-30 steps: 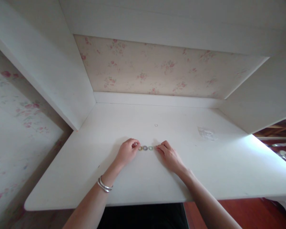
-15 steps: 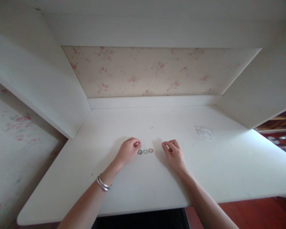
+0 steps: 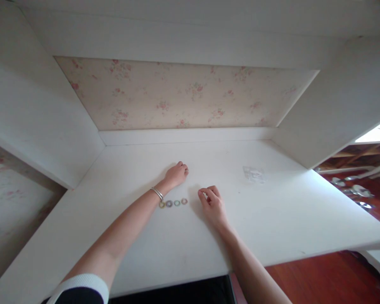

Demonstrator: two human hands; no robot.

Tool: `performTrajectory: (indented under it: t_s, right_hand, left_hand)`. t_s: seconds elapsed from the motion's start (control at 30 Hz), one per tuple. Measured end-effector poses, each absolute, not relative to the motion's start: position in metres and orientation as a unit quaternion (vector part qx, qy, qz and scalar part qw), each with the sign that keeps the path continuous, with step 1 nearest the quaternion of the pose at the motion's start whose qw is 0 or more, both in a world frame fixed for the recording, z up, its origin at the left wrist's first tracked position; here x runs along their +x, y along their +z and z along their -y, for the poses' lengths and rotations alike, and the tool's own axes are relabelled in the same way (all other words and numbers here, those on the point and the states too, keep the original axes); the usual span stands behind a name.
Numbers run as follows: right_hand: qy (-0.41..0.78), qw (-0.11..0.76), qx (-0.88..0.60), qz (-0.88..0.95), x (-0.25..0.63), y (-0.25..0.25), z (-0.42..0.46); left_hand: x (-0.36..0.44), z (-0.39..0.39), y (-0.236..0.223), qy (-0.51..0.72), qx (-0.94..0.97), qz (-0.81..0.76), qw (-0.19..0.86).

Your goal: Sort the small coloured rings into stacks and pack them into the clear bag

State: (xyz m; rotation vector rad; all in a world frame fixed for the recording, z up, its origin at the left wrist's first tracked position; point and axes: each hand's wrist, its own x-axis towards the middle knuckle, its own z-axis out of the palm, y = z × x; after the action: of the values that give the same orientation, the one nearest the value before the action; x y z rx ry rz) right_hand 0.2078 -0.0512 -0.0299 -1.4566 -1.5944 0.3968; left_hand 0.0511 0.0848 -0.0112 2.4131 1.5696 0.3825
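White desk point(image 3: 281, 215) | left hand point(image 3: 176, 174) extended forward, curled at thin ring point(image 3: 186, 170), grip unclear | right hand point(image 3: 213, 206) nearer, fingertips pinched

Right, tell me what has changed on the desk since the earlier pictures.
The left hand moved forward from the row of rings to the lone ring; whether it grips it, I cannot tell. The right hand drew off the orange ring, rightward. The row and plastic bag stayed put.
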Motion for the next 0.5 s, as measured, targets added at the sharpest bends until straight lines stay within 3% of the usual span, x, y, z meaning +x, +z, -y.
performTrajectory:
  t_s: [0.3, 0.5]
  right_hand:
    - [0.167, 0.441, -0.589, 0.656, 0.208, -0.028, 0.053]
    - [0.158, 0.429, -0.584, 0.671, 0.207, -0.025, 0.054]
  left_hand:
    - [0.030, -0.056, -0.007, 0.114, 0.850, -0.492, 0.149]
    - [0.008, 0.001, 0.003, 0.185, 0.854, -0.452, 0.178]
